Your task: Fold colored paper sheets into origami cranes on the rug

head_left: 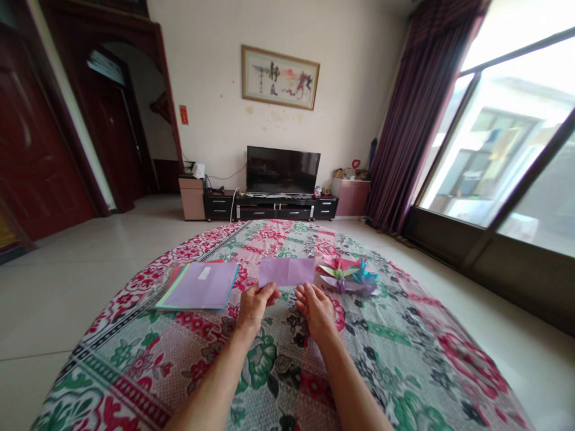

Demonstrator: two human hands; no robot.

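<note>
A purple sheet of paper (287, 271), a wide rectangle with faint crease lines, is held up in front of me above the table. My left hand (257, 304) pinches its lower left corner between thumb and fingers. At the lower right corner my right hand (314, 304) grips the same sheet, its fingers curled. Left of the hands lies a stack of coloured paper (200, 290) with a purple sheet on top and a small white label. To the right sit several folded paper cranes (348, 275) in red, green, blue and purple, close together.
A round table with a floral tablecloth (265, 371) spreads beneath my arms. Beyond it, across the tiled floor, stand a television (284, 170) and a low black cabinet (258, 209). A dark curtain (399, 120) and windows are on the right, a red door (40, 131) on the left.
</note>
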